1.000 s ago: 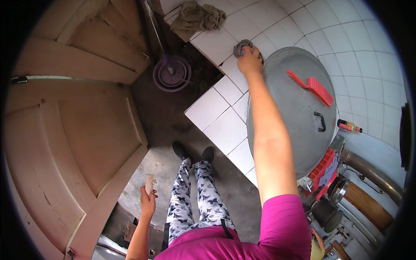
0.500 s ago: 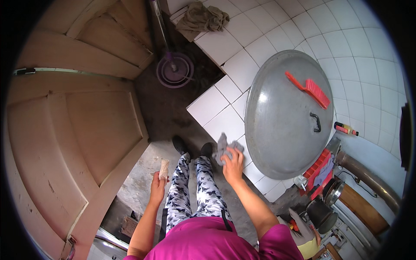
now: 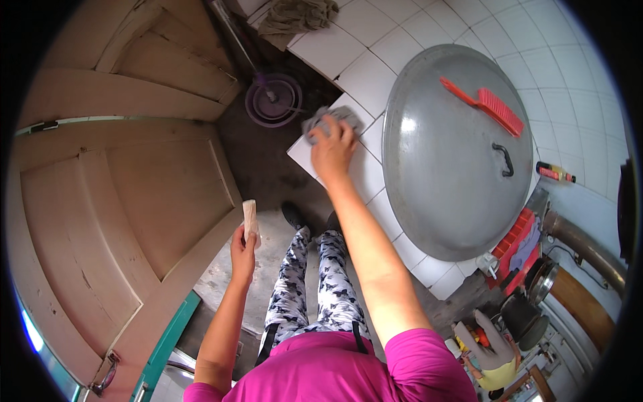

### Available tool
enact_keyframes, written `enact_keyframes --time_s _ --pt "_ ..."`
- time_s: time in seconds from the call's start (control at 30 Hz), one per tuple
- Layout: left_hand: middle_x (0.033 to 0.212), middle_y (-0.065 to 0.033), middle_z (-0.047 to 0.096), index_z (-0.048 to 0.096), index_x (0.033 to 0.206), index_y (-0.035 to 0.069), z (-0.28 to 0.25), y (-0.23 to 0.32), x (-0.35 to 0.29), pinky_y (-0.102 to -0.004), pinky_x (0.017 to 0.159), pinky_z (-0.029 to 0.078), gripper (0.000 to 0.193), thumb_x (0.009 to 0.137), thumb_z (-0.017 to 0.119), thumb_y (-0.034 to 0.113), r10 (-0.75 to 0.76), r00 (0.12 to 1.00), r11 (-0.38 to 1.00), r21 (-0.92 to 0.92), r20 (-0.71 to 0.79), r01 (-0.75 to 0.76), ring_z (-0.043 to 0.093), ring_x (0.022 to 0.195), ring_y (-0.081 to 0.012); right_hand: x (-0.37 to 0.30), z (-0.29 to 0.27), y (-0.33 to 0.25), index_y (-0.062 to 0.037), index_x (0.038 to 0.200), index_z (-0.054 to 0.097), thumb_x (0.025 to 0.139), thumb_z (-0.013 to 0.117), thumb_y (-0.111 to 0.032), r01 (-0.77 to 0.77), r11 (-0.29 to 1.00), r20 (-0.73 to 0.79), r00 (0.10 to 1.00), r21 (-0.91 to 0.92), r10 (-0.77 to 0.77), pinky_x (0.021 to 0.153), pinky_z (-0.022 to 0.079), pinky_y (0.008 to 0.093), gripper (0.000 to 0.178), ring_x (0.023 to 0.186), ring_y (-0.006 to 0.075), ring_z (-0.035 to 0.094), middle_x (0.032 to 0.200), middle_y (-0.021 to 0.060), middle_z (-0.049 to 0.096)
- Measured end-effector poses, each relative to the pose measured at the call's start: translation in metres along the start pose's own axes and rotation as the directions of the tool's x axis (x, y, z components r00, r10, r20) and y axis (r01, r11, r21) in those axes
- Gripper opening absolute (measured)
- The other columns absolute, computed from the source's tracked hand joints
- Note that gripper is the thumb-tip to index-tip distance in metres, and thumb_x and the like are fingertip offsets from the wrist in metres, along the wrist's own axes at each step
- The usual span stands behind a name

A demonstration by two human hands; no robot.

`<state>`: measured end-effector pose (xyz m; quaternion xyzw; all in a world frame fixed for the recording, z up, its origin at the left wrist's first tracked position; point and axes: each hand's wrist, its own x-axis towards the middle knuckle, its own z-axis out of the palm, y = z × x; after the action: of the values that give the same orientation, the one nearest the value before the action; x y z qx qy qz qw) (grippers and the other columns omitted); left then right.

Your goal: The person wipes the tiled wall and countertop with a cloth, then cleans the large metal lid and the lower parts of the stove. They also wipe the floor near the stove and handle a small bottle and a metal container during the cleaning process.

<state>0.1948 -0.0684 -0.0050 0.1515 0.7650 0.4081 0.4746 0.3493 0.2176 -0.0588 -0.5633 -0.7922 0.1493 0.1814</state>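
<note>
My right hand (image 3: 332,149) presses a grey cloth (image 3: 323,123) onto the corner of the white-tiled counter (image 3: 370,94), its fingers bent over the cloth. Lower and to the left, my left hand (image 3: 243,253) is closed around a pale beige, oblong piece (image 3: 250,218) that points upward; its exact kind is unclear. To the right of the cloth a big round grey metal lid (image 3: 435,174) with a black handle covers much of the counter. On the lid lies a red brush (image 3: 494,110).
A brown wooden door (image 3: 127,214) stands at the left. Beyond it on the dark floor sits a purple basin (image 3: 274,100) with a pole. Another cloth (image 3: 295,19) lies at the far counter edge. At lower right are a bottle (image 3: 556,172), pots (image 3: 521,321) and a person in yellow (image 3: 499,375).
My right hand has moved the grey cloth forward and left, from the counter's near edge to its corner. My left hand has risen slightly with the beige piece, which now stands more upright.
</note>
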Motion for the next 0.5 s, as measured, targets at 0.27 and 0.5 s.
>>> enact_keyframes --time_s 0.27,0.5 --pt "0.112 -0.0008 0.062 0.062 0.130 0.003 0.027 0.015 0.032 -0.0266 0.086 0.045 0.031 0.103 0.063 0.019 0.139 0.988 0.990 0.007 0.072 -0.140 0.055 0.096 -0.0094 -0.131 -0.047 0.024 -0.0219 0.100 0.073 0.080 0.072 -0.007 0.199 0.973 0.292 0.929 0.120 -0.227 0.109 0.040 0.0541 0.026 0.135 0.0356 0.044 0.142 0.0016 0.054" --pt "0.112 -0.0025 0.059 0.064 0.128 0.003 0.036 0.002 0.036 -0.0278 0.080 0.046 0.031 0.101 0.065 0.019 0.137 0.987 0.984 0.101 0.087 -0.145 0.054 0.094 -0.0114 0.020 -0.073 0.031 -0.0224 0.119 0.069 0.077 0.074 0.000 0.162 0.987 -0.048 0.986 0.021 -0.161 0.110 0.045 0.0506 0.048 0.134 0.0395 0.049 0.146 0.0102 0.051"
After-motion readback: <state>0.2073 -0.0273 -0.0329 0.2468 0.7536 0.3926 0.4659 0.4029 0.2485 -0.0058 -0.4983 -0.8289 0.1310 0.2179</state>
